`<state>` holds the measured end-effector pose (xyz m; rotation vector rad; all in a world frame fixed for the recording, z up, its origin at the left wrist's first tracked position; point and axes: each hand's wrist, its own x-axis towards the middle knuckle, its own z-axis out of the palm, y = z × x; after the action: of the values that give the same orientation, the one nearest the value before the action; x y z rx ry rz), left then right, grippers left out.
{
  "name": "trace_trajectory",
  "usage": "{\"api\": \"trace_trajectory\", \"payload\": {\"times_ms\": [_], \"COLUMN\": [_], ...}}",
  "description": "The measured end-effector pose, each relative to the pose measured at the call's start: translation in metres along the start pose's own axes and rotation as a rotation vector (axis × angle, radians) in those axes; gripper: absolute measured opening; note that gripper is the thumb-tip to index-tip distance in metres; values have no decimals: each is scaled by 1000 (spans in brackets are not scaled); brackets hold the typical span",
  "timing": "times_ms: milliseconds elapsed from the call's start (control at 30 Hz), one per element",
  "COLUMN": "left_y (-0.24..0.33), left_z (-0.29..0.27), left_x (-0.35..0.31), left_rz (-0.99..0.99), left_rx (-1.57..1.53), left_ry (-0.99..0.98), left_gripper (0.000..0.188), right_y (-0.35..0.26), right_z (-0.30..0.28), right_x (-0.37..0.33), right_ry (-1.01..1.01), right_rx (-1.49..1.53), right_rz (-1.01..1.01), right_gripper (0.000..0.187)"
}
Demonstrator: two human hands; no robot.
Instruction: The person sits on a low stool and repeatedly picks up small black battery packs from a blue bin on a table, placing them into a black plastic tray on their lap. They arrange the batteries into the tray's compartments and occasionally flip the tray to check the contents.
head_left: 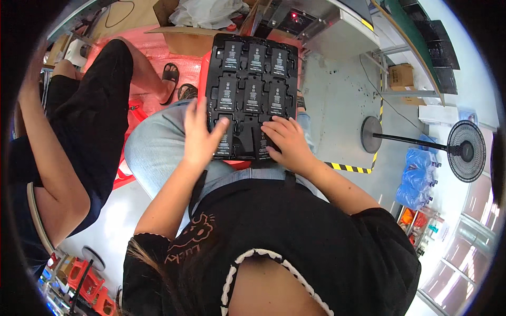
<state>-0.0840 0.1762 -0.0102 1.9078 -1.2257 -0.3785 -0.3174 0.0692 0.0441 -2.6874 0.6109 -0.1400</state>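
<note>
While the black plastic tray with moulded pockets (pixel 291 73) lies across the person's legs in light-blue jeans (pixel 155 134), both hands are at its near row. The left hand (pixel 199 138) has its grip loose, with fingers spread over the left edge and the thumb above a flat black rectangular pack with white print (pixel 224 146). The right hand (pixel 291 141) lays its bent fingers on another such pack in the near right corner (pixel 262 147); whether this grip pinches the pack or only presses on it, I am not able to see. This right pack appears slightly slanted, so it would be good, I judge, to handle it by its edges, turn it parallel to the pocket walls and press evenly, without bending it. The left hand could steady the tray, because legs are not a firm support. Around, an open brown cardboard box (pixel 187 41) with clear plastic film (pixel 205 13) stands just beyond the far edge, and a co-worker's knee in black shorts (pixel 118 52) is near on the left; these may limit the room for moving the tray. A black standing fan (pixel 466 151) is well apart at the right.
</note>
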Motion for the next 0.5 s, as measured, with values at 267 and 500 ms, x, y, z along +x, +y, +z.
{"api": "trace_trajectory", "payload": {"times_ms": [267, 500], "left_y": [21, 7], "left_z": [-1, 13], "left_x": [-24, -31], "left_rz": [226, 230], "left_rx": [478, 546], "left_ry": [-241, -235], "left_gripper": [74, 63], "right_y": [-17, -21], "right_z": [5, 23], "right_x": [3, 36], "right_ry": [36, 82], "right_rx": [112, 355], "right_rz": [74, 64], "right_gripper": [68, 71]}}
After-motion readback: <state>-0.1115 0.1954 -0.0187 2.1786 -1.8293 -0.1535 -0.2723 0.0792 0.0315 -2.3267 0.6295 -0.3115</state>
